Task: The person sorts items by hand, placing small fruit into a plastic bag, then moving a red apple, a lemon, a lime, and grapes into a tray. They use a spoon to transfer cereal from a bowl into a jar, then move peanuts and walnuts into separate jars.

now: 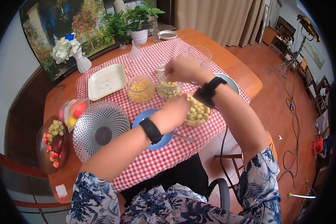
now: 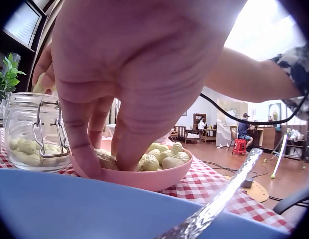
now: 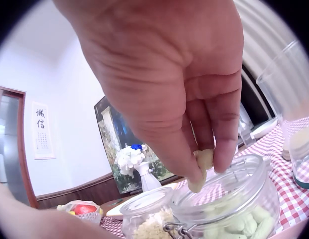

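Above the open mouth of a clip-top glass jar point(image 3: 274, 194), my right hand point(image 1: 184, 69) pinches a peanut point(image 3: 204, 162) between thumb and fingers. Several peanuts in their shells lie in the jar, whose wire clasp point(image 2: 40, 132) hangs at its side. My left hand point(image 1: 174, 112) reaches down into a pink bowl point(image 2: 139, 181) of unshelled peanuts, its thumb and fingers around one peanut point(image 2: 105, 159). The pink bowl stands close beside the jar. Under my left wrist is a blue bowl point(image 1: 164, 143), with a metal spoon handle point(image 1: 183, 137) sticking out over its rim.
A jar of small yellow pieces point(image 1: 141, 91) stands left of the peanut jar. Further left are a white tray point(image 1: 106, 84) and a large patterned glass bowl point(image 1: 100, 123). A clear glass container point(image 1: 200, 54) stands behind my right hand. Fruit point(image 1: 56, 143) sits at the far left.
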Demonstrator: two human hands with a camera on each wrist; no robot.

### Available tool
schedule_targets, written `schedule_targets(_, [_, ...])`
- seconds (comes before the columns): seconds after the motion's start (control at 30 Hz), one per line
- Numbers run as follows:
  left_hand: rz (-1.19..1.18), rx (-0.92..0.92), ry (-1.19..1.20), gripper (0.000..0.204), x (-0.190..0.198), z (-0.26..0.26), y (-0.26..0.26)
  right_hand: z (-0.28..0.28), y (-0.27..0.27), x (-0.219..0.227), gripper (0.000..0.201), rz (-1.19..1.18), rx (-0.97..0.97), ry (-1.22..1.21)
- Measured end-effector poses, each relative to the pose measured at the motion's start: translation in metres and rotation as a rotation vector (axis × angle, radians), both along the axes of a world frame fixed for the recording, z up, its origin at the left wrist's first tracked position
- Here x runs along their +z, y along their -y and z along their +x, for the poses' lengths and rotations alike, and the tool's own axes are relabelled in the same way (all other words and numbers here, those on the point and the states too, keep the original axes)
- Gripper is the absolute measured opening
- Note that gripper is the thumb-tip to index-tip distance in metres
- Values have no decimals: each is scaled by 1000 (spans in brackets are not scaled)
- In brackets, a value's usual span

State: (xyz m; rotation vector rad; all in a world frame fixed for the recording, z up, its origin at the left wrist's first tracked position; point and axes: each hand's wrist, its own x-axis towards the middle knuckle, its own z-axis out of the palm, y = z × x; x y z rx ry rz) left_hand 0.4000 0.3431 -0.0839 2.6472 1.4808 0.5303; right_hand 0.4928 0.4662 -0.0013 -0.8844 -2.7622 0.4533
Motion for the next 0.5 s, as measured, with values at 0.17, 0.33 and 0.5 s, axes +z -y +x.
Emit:
schedule_targets(0.17, [-65, 21, -29, 18, -3, -1, -3, -5, -9, -24, 27, -18, 65, 141])
schedule_targets(0.33, [-102, 38, 46, 16, -7, -2, -4, 41, 3, -20, 21, 144, 97, -333])
schedule_targets(0.5, [-244, 46, 101, 17, 2, 0, -6, 99, 38, -26, 21, 25, -42, -23])
